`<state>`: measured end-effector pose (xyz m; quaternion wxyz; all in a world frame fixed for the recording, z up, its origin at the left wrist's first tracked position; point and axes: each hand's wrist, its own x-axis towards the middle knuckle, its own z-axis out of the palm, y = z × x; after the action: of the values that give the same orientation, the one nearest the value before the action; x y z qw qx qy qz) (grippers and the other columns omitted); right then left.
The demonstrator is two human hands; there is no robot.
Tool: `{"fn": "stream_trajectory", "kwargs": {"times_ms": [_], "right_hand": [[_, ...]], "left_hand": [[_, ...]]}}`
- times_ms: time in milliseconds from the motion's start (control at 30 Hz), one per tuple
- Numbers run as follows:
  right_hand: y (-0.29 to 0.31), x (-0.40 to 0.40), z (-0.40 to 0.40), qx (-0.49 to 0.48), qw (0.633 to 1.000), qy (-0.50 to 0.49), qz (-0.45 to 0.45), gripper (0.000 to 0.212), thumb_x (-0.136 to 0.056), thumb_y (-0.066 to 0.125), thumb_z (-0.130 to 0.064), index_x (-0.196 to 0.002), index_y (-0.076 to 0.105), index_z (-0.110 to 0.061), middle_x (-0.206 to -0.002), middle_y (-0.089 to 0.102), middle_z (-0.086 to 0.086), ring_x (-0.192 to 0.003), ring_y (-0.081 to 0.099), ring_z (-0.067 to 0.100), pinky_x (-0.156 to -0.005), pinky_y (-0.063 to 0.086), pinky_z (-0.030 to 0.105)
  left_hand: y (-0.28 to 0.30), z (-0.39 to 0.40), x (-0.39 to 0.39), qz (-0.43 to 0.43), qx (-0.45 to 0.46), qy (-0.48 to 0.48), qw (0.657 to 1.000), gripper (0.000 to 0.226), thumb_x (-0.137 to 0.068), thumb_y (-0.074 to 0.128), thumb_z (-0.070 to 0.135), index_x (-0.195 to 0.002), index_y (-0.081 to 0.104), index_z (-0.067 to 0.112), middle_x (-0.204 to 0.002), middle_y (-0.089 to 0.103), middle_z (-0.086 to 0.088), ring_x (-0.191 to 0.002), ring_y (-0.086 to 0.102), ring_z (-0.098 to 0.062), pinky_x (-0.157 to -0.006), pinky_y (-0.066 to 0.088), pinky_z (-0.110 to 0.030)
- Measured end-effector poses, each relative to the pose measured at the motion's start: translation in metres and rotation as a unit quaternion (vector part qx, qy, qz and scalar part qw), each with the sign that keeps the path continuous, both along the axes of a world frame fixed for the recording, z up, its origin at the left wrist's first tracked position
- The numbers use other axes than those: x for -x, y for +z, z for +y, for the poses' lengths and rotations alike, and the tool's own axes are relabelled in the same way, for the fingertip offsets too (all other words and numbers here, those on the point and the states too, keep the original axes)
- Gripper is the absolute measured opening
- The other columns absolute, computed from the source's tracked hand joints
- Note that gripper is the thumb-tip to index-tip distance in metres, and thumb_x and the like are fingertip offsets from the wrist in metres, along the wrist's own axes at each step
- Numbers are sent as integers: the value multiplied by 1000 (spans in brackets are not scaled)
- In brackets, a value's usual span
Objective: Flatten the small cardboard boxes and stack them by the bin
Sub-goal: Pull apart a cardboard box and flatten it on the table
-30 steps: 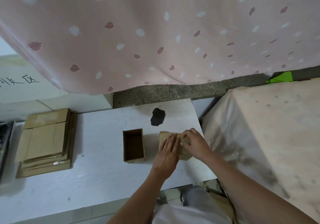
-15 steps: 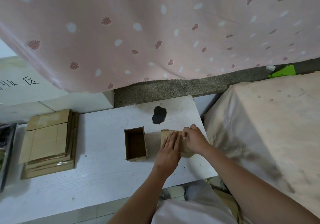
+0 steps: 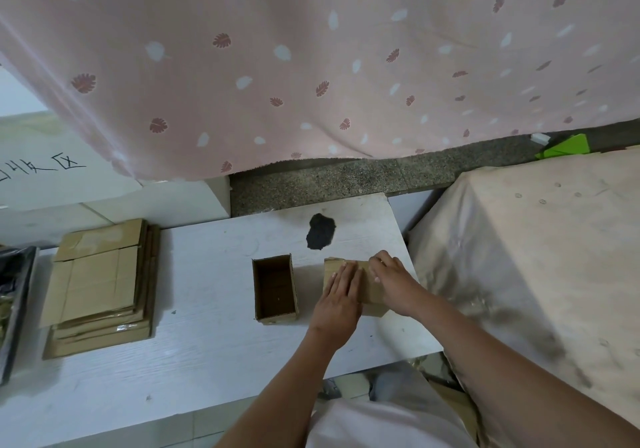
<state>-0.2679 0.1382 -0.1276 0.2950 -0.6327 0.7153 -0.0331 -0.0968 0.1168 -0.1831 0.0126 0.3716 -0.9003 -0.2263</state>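
Note:
A small brown cardboard box [image 3: 369,286] lies flattened on the white table [image 3: 207,343] near its right end. My left hand [image 3: 341,297] presses flat on its left part with straight fingers. My right hand [image 3: 393,279] lies on its right part with the fingers bent at the box's far edge. Just left of them an open, upright small cardboard box [image 3: 275,288] stands with its empty inside showing. A stack of flattened boxes [image 3: 100,281] sits at the table's left, beside a dark bin [image 3: 17,305] at the frame's left edge.
A pink leaf-patterned curtain [image 3: 311,66] hangs behind the table. A dark patch [image 3: 320,231] marks the tabletop behind the boxes. A cloth-covered surface [image 3: 536,257] stands close on the right. White panels with handwriting [image 3: 45,167] lie at the left.
Both hands stay on the flattened box; the right hand has shifted slightly toward its far edge. The view has tilted a little.

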Motion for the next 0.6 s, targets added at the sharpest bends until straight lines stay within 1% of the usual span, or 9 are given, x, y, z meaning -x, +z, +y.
{"fn": "stream_trajectory", "kwargs": {"times_ms": [67,100,167,267,300,400,433,500,600], "right_hand": [[-3,-1,4,20,999,-23,-11,28,-89,43,7,-90,34,-19,-94,43,-2,-86,40,22,-61,32,27],[-4,-1,5,22,999,-40,-24,24,-90,43,5,-88,34,-18,-87,43,-3,-83,40,22,-59,30,27],[-3,0,7,17,996,-62,-56,19,-92,49,-1,-93,38,-16,-87,46,0,-82,43,22,-64,34,30],[-2,3,8,18,994,-74,-78,28,-88,54,1,-110,46,-14,-93,49,-1,-85,48,19,-72,41,30],[-2,4,7,24,994,-83,-73,26,-88,53,2,-109,51,-12,-93,51,0,-85,51,20,-74,43,30],[1,9,4,39,991,-104,-68,15,-91,56,1,-94,69,-5,-94,62,7,-89,59,22,-78,45,26],[2,11,4,45,988,-116,-88,16,-91,56,1,-88,70,-7,-92,63,5,-87,59,21,-76,44,23],[7,18,5,66,978,-151,-131,22,-91,54,1,-81,61,-17,-85,61,-3,-81,57,16,-69,41,21],[8,35,4,44,947,-267,-173,17,-91,49,-6,-81,55,-18,-88,62,-5,-86,59,17,-73,47,31]], "left_hand": [[0,-1,0,1,1,-2,1000,67,-107,36,26,-161,-1,11,-168,-5,-8,-155,-7,-22,-127,0,-38],[0,0,0,3,2,-2,1000,67,-107,37,26,-161,-1,11,-168,-5,-8,-155,-7,-22,-126,-2,-37],[0,1,0,12,7,-1,1000,68,-106,38,24,-161,0,11,-168,-4,-7,-155,-6,-23,-125,-7,-34],[0,2,3,22,3,4,1000,68,-106,40,23,-161,3,10,-168,-2,-8,-155,-5,-24,-123,-9,-34],[0,1,4,17,1,1,1000,68,-106,40,23,-161,2,10,-168,-3,-8,-155,-6,-24,-124,-7,-35],[-1,1,3,-2,3,-2,1000,68,-107,35,24,-160,-6,10,-167,-12,-8,-154,-13,-23,-126,-5,-36],[-1,1,2,-5,2,0,1000,68,-107,33,24,-159,-8,10,-167,-15,-8,-154,-16,-22,-125,-7,-35],[0,3,1,-9,4,3,1000,68,-107,31,23,-159,-11,11,-166,-19,-7,-153,-19,-22,-124,-12,-32],[2,1,5,-29,-1,12,1000,70,-107,32,25,-158,-13,9,-165,-21,-6,-153,-19,-23,-124,-11,-34]]}}
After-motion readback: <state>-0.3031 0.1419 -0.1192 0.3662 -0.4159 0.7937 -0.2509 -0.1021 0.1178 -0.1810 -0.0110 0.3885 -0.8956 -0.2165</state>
